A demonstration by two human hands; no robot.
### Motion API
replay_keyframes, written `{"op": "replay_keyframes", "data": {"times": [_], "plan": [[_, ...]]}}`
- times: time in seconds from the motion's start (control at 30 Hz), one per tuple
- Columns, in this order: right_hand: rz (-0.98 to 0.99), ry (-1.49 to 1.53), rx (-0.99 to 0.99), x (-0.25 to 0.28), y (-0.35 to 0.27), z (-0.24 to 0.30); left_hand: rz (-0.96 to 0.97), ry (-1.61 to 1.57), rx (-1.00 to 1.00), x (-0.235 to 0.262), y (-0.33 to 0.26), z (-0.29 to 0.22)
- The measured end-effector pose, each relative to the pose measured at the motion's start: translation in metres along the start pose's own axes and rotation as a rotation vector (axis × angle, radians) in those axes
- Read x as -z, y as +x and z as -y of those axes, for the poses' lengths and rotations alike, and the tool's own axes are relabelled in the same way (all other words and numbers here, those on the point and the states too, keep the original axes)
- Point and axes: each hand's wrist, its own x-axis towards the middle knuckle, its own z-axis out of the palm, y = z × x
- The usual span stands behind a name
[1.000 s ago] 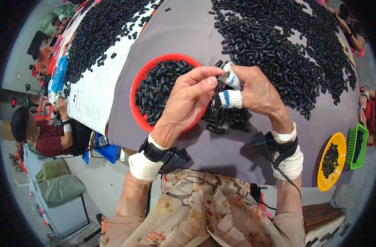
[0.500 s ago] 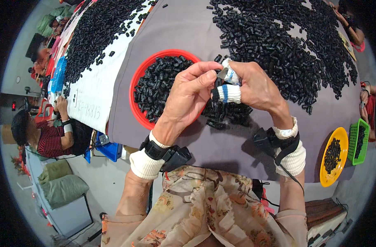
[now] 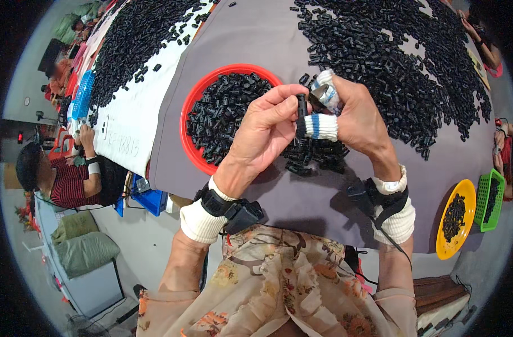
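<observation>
Floor [image 3: 149, 241]: grey, below and left of the table; green sacks [image 3: 85, 255] beyond, on a pale box.
Table [image 3: 346, 205]: covered in grey-mauve cloth, edge running just in front of the body.
White sheet [image 3: 127, 132]: spread left of the cloth, handwritten marks near its lower end.
Right pile [image 3: 368, 73]: countless small black pieces, spread thick across the far cloth, with bare gaps.
Left pile [image 3: 130, 53]: similar black pieces, on the white sheet.
Co-worker [image 3: 74, 182]: at the far left, in striped top, one hand at the sheet edge.
Red tub [image 3: 185, 123]: filled with black pieces, just left of the working area.
Yellow dish [image 3: 448, 247]: at the right table edge, holding smaller black bits; green basket [image 3: 496, 210] just beside.
Small heap [image 3: 324, 157]: loose on the cloth, below the hands.
Right hand [image 3: 360, 115]: forefinger and thumb parted, both in white covers; drawn back at the forefinger from the opposite fingertips within the last half second.
Left hand [image 3: 259, 135]: narrow, pinching the part between thumb and forefinger.
Part [image 3: 302, 109]: black, slim, near upright, raised above the cloth between both hands; more exposed than half a second ago. Judged: contact at its upper end apparently broken, control remaining with the left pinch.
Grey piece [image 3: 326, 96]: at the right forefinger, possibly a blade; cannot tell how firmly gripped.
</observation>
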Motion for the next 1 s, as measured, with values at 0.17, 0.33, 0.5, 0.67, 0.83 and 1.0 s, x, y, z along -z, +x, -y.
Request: {"op": "replay_keyframes", "data": {"times": [0.17,0.33,0.5,0.67,0.83,1.0], "plan": [[-0.003,0.002,0.003,-0.005,0.003,0.002,-0.064,0.114,-0.038,-0.004,-0.005,-0.003],[-0.01,-0.046,0.009,-0.009,0.004,0.001,-0.121,0.238,-0.041,-0.003,-0.003,-0.005],[-0.02,-0.019,-0.015,-0.011,0.005,-0.004,-0.168,0.155,-0.045,-0.005,-0.001,-0.004],[-0.01,-0.011,-0.037,-0.011,0.007,-0.005,-0.122,0.109,-0.059,0.001,-0.003,-0.002],[0.075,-0.019,-0.03,-0.008,0.008,-0.004,-0.134,0.08,-0.051,-0.002,-0.005,-0.002],[0.133,-0.062,-0.049,-0.007,0.01,-0.001,-0.073,0.066,-0.047,0.003,-0.006,-0.004]]}}
